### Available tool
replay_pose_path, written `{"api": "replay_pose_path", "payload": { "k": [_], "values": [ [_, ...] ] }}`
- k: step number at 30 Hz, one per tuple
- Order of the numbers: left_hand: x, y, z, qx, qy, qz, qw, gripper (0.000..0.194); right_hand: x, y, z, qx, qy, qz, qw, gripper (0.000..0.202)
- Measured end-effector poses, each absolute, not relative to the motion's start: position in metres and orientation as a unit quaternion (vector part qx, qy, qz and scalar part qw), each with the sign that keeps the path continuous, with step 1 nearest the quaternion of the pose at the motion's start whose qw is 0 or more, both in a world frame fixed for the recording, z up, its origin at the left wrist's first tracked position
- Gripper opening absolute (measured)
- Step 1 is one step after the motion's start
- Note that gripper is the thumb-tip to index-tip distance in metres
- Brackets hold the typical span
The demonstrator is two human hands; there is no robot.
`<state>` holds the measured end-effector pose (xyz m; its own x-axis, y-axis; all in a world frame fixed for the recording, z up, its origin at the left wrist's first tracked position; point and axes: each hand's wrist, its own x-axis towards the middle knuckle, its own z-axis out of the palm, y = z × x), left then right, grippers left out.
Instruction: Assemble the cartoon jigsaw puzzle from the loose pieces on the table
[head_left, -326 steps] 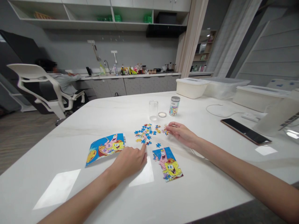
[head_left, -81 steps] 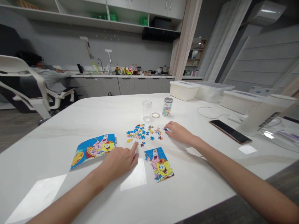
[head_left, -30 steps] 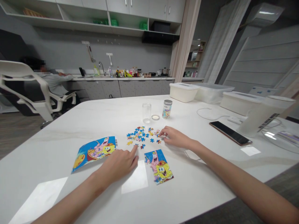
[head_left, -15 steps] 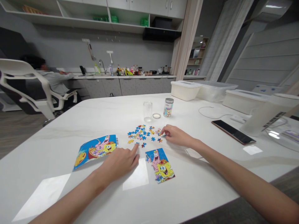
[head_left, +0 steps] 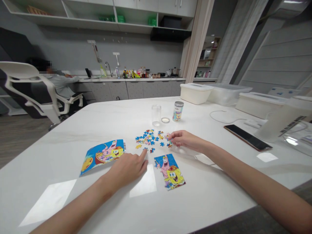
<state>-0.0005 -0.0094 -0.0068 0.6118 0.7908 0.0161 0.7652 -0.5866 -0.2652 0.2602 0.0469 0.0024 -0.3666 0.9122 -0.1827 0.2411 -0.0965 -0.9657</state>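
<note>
A heap of loose jigsaw puzzle pieces, mostly blue, lies on the white table. My left hand rests below it, index finger stretched out onto a blue puzzle piece and the other fingers loosely bent. At the heap's right edge, my right hand pinches a small puzzle piece between thumb and fingertips, partly hidden. Nearer to me lies a joined puzzle section with a pink starfish and a yellow sponge character. A curled picture sheet with the same characters sits left of my left hand.
Behind the heap stand a clear jar, a round lid and a printed canister. To the right are a phone, a cable, a translucent jug and storage boxes. A person sits beyond the table's left side.
My right hand has lifted slightly and turned, with a small puzzle piece now showing at its fingertips. My left hand keeps its place by the same piece. The view has shifted a little.
</note>
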Motion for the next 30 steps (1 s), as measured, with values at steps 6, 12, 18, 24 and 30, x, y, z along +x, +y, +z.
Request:
{"api": "replay_pose_path", "payload": {
  "k": [6, 12, 18, 24, 30],
  "values": [
    [-0.001, -0.009, -0.008, -0.892, -0.432, 0.045, 0.126, 0.049, 0.262, 0.049, 0.000, -0.446, -0.495, 0.664, 0.340, 0.009],
    [0.000, -0.009, -0.006, -0.889, -0.433, 0.063, 0.137, 0.046, 0.261, 0.049, 0.004, -0.440, -0.482, 0.662, 0.369, 0.015],
    [0.001, -0.009, -0.004, -0.890, -0.431, 0.070, 0.134, 0.046, 0.261, 0.046, 0.006, -0.417, -0.433, 0.697, 0.390, 0.025],
    [0.000, -0.009, -0.006, -0.889, -0.427, 0.076, 0.146, 0.046, 0.263, 0.050, 0.002, -0.422, -0.402, 0.721, 0.375, 0.015],
    [0.000, -0.008, -0.007, -0.888, -0.432, 0.072, 0.140, 0.045, 0.265, 0.055, -0.004, -0.410, -0.384, 0.731, 0.386, 0.016]
  ]
}}
